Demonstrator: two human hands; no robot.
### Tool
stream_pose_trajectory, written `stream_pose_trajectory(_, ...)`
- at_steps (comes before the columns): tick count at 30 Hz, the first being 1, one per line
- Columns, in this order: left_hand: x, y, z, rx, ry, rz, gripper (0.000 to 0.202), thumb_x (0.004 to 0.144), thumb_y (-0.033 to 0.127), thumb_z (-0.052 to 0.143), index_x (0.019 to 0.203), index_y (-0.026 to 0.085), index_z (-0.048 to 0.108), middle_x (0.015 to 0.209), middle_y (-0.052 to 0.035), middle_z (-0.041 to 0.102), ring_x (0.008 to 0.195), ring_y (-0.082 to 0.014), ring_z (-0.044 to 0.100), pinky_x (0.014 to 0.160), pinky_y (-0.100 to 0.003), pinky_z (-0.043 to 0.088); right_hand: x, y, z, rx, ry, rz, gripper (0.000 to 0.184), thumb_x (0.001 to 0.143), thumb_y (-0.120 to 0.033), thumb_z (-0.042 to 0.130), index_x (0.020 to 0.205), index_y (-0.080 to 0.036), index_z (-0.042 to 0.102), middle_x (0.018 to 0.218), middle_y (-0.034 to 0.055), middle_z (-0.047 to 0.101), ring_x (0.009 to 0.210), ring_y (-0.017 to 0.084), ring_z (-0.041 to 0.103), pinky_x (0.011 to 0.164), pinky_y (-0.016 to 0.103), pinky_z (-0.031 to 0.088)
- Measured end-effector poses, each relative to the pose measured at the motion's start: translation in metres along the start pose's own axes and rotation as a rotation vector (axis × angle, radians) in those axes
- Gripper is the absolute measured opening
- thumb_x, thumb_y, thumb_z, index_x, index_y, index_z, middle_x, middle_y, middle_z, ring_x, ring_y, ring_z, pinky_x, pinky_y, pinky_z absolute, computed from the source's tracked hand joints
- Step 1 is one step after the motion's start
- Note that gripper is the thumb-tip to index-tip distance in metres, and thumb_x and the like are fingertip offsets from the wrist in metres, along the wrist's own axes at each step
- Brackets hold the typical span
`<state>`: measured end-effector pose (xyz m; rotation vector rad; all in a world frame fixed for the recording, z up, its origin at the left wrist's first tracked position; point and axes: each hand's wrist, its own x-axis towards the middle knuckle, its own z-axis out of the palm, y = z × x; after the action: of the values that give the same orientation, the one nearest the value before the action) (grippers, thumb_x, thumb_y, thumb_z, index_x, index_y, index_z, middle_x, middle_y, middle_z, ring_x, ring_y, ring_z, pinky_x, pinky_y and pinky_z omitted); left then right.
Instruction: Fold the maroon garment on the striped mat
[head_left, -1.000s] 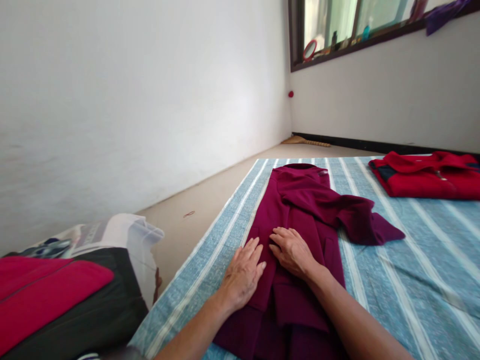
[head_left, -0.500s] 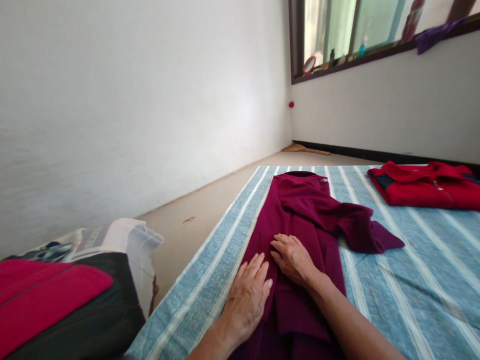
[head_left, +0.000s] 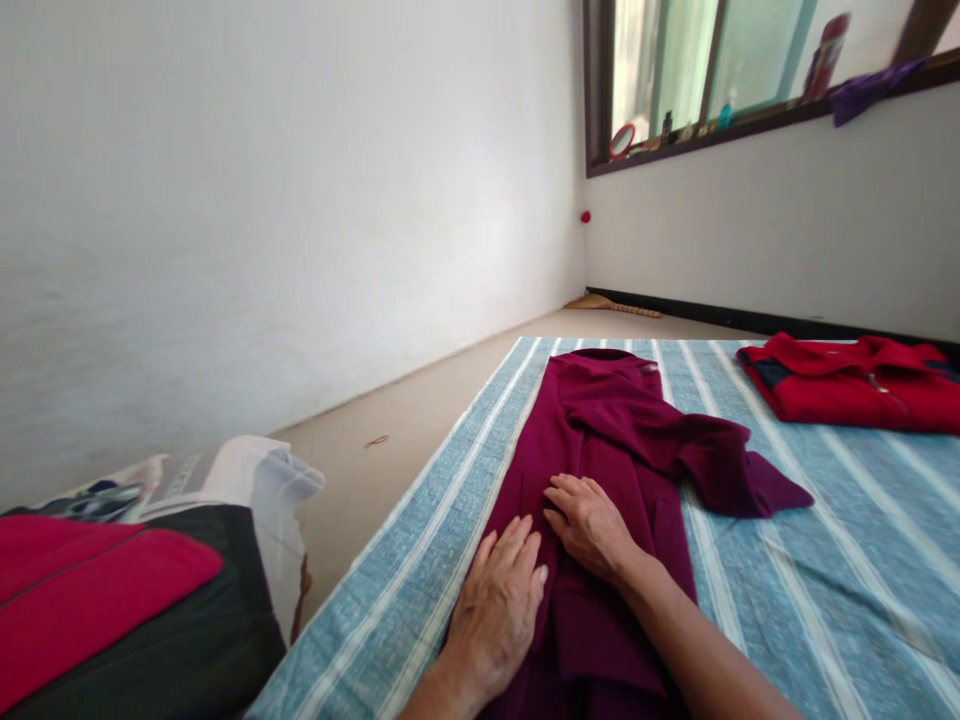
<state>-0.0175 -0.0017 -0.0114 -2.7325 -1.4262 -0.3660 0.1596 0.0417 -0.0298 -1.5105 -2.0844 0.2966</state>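
A maroon garment point(head_left: 600, 440) lies lengthwise on a blue-and-white striped mat point(head_left: 825, 560), partly folded, with one sleeve sticking out to the right. My left hand point(head_left: 499, 605) rests flat on its left edge, fingers stretched out. Beside it, my right hand point(head_left: 589, 520) presses flat on the middle of the garment, fingers extended. Neither hand holds anything.
A folded red garment point(head_left: 847, 385) lies at the mat's far right. At the near left sits a pile of red and black clothing point(head_left: 112, 610) with a white bag point(head_left: 247, 480). A bare floor strip runs along the white wall; a broom point(head_left: 611, 303) lies in the corner.
My left hand has slid back toward me along the garment's left edge. My right hand has stayed about in place. The camera has tilted slightly.
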Motion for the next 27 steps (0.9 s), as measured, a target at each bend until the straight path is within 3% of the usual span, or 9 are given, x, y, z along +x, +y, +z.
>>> stream_pose_trajectory(27, -0.0015, 0.0014, -0.0005, -0.030, 0.028, -0.012, 0.038, 0.093, 0.029, 0.040, 0.127, 0.022, 0.055, 0.136, -0.0084, 0.053, 0.126, -0.0232, 0.049, 0.106, -0.048, 0.040, -0.0009, -0.0009, -0.0014, -0.010, -0.011, -0.004, 0.028, 0.091, -0.026, 0.047, 0.113, -0.020, 0.062, 0.130, 0.0099, 0.056, 0.123, 0.023, 0.048, 0.106, 0.041, 0.032)
